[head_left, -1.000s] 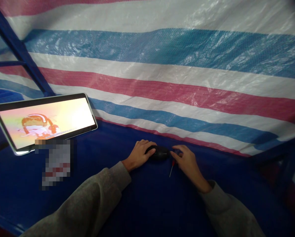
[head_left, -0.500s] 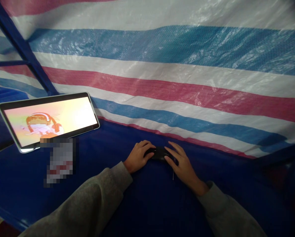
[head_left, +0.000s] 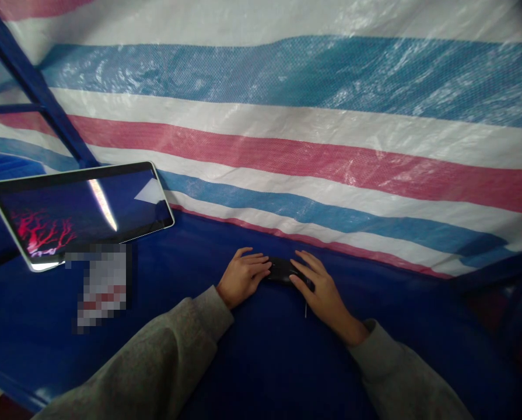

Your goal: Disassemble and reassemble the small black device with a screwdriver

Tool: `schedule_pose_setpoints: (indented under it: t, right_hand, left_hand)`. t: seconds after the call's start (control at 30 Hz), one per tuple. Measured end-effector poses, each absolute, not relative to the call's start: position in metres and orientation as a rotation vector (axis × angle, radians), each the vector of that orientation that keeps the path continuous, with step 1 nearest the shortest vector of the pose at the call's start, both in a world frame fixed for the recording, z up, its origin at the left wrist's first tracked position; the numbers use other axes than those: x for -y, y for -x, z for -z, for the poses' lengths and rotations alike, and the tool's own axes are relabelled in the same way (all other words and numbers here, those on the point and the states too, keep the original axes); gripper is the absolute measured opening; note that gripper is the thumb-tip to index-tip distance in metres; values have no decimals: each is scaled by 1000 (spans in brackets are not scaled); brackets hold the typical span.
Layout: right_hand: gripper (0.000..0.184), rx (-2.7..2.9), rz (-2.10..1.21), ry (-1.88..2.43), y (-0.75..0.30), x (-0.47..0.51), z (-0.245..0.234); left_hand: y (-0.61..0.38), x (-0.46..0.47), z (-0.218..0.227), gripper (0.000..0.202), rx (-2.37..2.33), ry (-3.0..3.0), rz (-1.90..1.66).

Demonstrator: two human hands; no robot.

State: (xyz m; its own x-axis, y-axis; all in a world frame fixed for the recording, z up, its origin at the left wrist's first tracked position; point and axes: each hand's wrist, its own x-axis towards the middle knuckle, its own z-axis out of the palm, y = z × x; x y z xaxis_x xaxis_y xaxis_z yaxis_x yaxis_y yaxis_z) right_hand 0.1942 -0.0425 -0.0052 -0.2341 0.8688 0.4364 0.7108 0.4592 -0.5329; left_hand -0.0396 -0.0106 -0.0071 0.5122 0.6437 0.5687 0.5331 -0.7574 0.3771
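A small, glossy black object [head_left: 281, 271] lies on the dark blue tabletop [head_left: 261, 361], its exact kind too dark to make out. My left hand [head_left: 243, 277] closes on its left end, fingers straight and close together with the thumb just under them. At the other end, my right hand [head_left: 324, 291] curves over the object, the thumb and fingers reaching around its right side. A thin pale strand [head_left: 305, 309] hangs below that end, near the right thumb. Both wrists come out of grey sleeves.
A tablet [head_left: 81, 210] with a lit screen leans at the left. In front of it is a pixelated white-and-red item [head_left: 103, 286]. A striped plastic sheet [head_left: 287, 157] hangs behind the table. Blue frame bars [head_left: 37, 81] stand at the left.
My left thumb has drawn in against the fingers, where it stood apart before. The tablet picture went from a bright cartoon figure to a dark scene with red branches. The view has shifted slightly.
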Motion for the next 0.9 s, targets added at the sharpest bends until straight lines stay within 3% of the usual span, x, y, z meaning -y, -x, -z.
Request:
schedule_pose_setpoints:
  t: [0.9]
  right_hand:
    - [36,2017,-273,1290,-194,42,5]
  left_hand:
    - [35,10,4,16,-1085,-2554,-1022]
